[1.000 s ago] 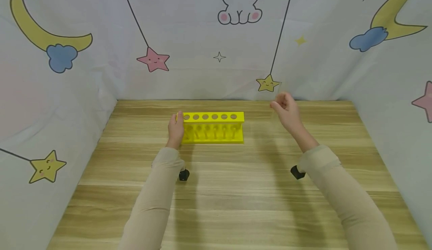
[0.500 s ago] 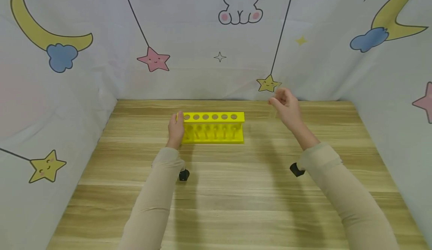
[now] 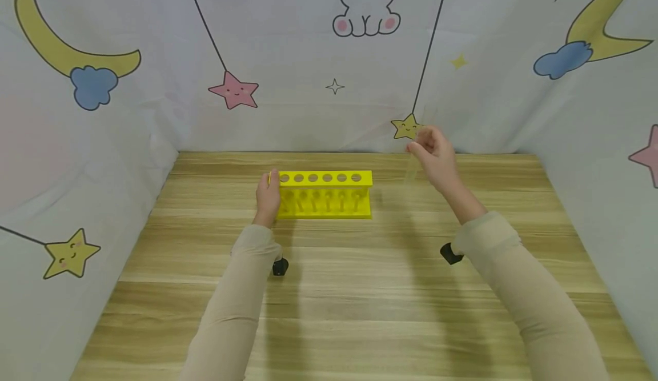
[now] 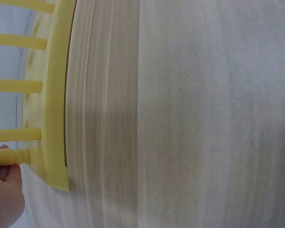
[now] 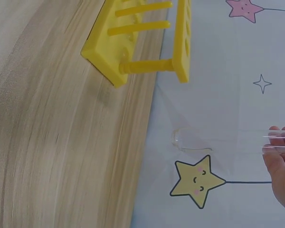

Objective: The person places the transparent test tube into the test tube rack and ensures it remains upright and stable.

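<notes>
Yellow rack (image 3: 320, 184): landmark; stands on wood-grain table (image 3: 339, 301), six round holes along top bar.
Left hand (image 3: 268, 198): gripping rack's left end.
Right hand (image 3: 437, 157): raised right of rack, fingers pinching clear tube (image 5: 192, 139).
Clear tube: right of rack, apart from it; roughly upright, rounded end down.
Printed cloth (image 3: 293, 124): behind rack.

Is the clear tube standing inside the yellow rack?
No, the right hand holds the clear tube in the air, apart from the yellow rack.
</notes>
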{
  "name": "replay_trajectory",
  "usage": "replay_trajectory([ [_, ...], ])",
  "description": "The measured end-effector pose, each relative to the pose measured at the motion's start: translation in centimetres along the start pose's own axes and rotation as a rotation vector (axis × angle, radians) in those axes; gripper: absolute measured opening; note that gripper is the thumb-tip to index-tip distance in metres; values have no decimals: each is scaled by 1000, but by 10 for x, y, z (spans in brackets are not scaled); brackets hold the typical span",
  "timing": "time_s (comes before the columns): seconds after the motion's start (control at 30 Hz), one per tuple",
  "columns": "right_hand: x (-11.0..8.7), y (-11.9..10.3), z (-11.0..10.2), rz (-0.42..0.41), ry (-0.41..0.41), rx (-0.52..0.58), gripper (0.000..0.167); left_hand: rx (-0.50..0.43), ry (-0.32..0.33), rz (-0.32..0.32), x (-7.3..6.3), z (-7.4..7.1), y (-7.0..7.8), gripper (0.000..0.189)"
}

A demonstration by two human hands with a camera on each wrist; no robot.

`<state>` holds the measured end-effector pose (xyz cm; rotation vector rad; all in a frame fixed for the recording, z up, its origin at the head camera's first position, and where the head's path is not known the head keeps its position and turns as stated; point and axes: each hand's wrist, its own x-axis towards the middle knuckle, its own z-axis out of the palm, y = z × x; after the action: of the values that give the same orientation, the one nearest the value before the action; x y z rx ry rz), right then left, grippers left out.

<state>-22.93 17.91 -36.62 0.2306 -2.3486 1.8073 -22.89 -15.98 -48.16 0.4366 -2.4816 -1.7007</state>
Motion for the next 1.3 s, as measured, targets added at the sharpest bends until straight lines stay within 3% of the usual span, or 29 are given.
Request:
replay_trajectory([
  [0.33, 1, -6, 1, -18, -11, 2, 14, -27, -26, -15, 0, 0, 0, 47],
  [0.8, 5, -17, 5, -16, -23, 26, 16, -29, -10, 2, 1, 0, -2, 44],
  [1.3, 9, -29, 13, -99, -36, 40, 14, -20, -10, -20, -3, 0, 2, 47],
])
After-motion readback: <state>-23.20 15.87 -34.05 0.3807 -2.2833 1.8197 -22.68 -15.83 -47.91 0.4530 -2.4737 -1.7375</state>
